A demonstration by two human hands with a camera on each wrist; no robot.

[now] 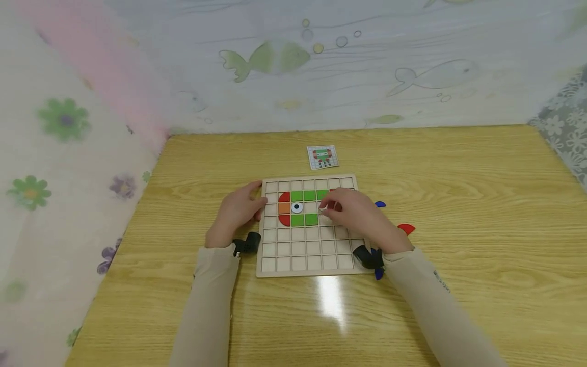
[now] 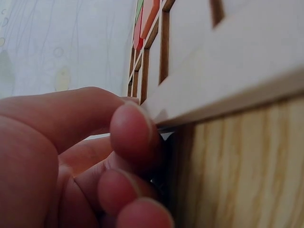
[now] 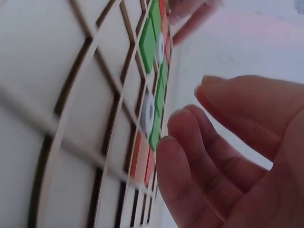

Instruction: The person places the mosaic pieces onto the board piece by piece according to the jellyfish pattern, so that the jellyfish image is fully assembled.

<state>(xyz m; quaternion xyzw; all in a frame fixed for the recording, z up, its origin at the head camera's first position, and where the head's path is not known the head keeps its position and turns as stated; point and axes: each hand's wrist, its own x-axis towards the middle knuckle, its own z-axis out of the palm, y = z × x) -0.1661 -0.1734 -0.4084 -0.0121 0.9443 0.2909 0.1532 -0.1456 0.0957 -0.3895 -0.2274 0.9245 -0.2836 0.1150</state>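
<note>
A wooden grid board (image 1: 293, 250) lies on the table, part filled with green squares (image 1: 310, 195), red rounded pieces (image 1: 284, 220), an orange square (image 1: 284, 208) and a round eye piece (image 1: 296, 207). My left hand (image 1: 236, 211) holds the board's left edge near the far corner, its fingertips (image 2: 133, 130) against the side. Over the right part of the filled rows is my right hand (image 1: 355, 210). Its thumb and fingers stand apart in the right wrist view, nothing between them. Close by, a second eye piece (image 3: 148, 111) sits in the grid beside an orange piece (image 3: 139, 156).
Behind the board lies a small picture card (image 1: 323, 158) with a coloured figure on a grid. Right of the board are a red piece (image 1: 406, 229) and blue pieces (image 1: 380, 204), partly hidden by the right arm. A fish-patterned curtain (image 1: 348, 97) hangs behind the table.
</note>
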